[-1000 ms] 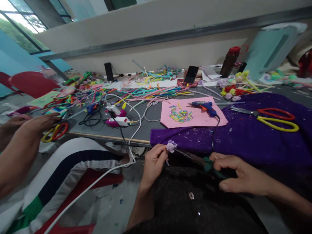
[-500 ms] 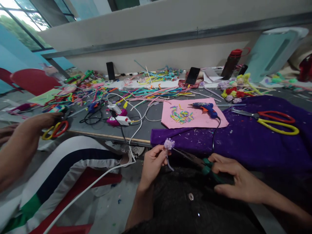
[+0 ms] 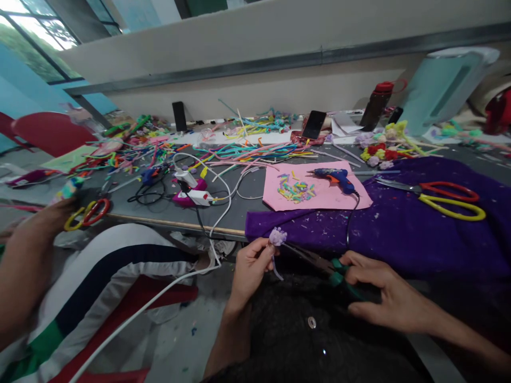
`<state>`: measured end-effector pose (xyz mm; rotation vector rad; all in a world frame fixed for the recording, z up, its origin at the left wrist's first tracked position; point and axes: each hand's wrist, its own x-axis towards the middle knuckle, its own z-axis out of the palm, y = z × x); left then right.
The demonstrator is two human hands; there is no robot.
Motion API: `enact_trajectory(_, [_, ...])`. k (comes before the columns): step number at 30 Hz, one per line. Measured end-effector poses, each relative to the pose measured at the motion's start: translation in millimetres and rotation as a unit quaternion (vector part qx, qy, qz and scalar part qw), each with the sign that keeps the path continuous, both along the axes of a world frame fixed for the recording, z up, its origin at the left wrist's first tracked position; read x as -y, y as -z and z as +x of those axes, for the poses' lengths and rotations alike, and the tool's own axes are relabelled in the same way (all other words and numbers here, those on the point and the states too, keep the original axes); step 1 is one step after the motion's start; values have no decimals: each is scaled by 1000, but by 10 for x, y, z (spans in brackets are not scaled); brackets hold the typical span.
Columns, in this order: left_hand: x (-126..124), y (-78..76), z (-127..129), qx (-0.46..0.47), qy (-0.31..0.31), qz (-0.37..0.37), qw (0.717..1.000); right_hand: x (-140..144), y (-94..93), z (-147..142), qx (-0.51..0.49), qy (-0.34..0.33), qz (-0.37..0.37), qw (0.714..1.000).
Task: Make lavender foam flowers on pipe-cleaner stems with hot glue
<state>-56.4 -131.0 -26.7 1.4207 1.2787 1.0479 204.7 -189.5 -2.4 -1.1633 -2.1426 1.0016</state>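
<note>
the left hand [image 3: 250,266] is closed, with thumb and fingertips pinching a small lilac flower [image 3: 277,236] at the near edge of the table [image 3: 239,205], a thin stem hanging down below the fingers. the right hand [image 3: 375,292] is wrapped around the green handles of a pair of pliers [image 3: 319,260], whose dark metal nose points left toward the flower; whether the tip touches the stem cannot be told. both hands sit low, over a dark garment on the person's lap, just in front of a purple cloth [image 3: 399,229] that hangs over the table edge and is dotted with pale scraps.

on the cloth lies a pair of scissors with red and yellow handles [image 3: 443,197]. to its left is a pink sheet [image 3: 319,197] carrying a heap of short coloured bits [image 3: 296,190] and a blue glue gun [image 3: 334,177], whose black cord runs across the cloth toward the near edge. farther left a white cable [image 3: 221,191] loops round a white and pink plug block [image 3: 191,194]. long coloured strips [image 3: 247,149] cover the back of the table, with two dark phones [image 3: 313,124] propped up and a bottle with a red cap [image 3: 375,103] near the wall. a bunch of finished flowers [image 3: 383,149] lies at the back right.

at the far left another person's arm [image 3: 24,260] reaches toward a second pair of red and yellow scissors [image 3: 85,213].
</note>
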Motion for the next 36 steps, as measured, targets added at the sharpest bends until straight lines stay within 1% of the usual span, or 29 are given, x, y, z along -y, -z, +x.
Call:
enact_trajectory(12, [10, -2, 3, -29, 22, 18, 999, -9, 11, -4, 5, -10, -6, 1000])
enact_trajectory(19, [-2, 37, -24, -57, 36, 41, 997, -10, 18, 2, -23, -23, -44, 999])
enact_trajectory(21, [-8, 46, -39, -76, 44, 66, 994, -16, 7, 8, -37, -30, -69, 997])
enact_trajectory(24, [-15, 50, -56, -105, 59, 112, 986, -31, -33, 32, -65, -34, -125, 989])
enact_trajectory(28, [-23, 46, -64, -126, 71, 157, 977, -54, -94, 80, -100, -36, -213, 971])
enact_trajectory(32, [-30, 36, -62, -146, 76, 178, 970, -83, -114, 115, -137, -33, -294, 945])
enact_trajectory(36, [-33, 19, -58, -164, 75, 185, 966, -113, -111, 133, -150, -19, -347, 925])
